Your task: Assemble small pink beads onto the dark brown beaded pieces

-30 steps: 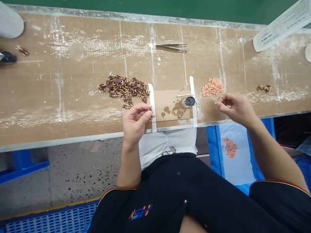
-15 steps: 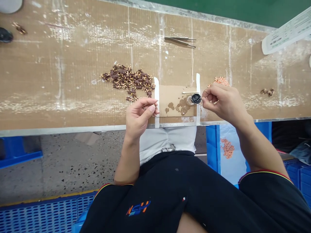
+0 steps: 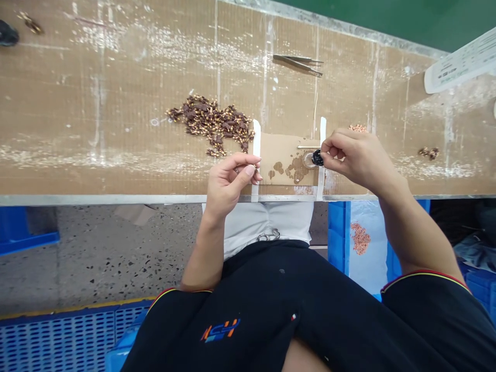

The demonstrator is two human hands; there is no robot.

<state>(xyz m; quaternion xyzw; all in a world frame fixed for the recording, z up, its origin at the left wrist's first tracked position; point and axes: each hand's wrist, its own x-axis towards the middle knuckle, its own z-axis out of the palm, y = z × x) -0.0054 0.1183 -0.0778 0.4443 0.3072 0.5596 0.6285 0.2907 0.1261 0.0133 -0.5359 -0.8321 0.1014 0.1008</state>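
Observation:
My left hand (image 3: 228,183) hovers at the near edge of the brown bench (image 3: 96,129), fingers pinched on a tiny part I cannot make out. Just beyond it lies a heap of small dark brown parts (image 3: 213,121). My right hand (image 3: 356,157) is closed in a pinch right beside a small round black pot (image 3: 316,157), its fingertips touching the pot's right side. The pot stands on a taped cardboard patch (image 3: 284,155) stained with dark blotches. A pile of small orange parts (image 3: 358,127) is mostly hidden behind my right hand.
Metal tweezers (image 3: 298,62) lie at the far side of the bench. A few dark parts (image 3: 428,152) sit at the right. A printed white sheet (image 3: 461,59) leans at the far right. Below the bench a blue bin (image 3: 337,232) holds orange parts (image 3: 360,237) on white lining.
My right hand moved left from beside the orange pile to the black pot and now pinches at it. My left hand kept its pinch. The camera view shifted slightly.

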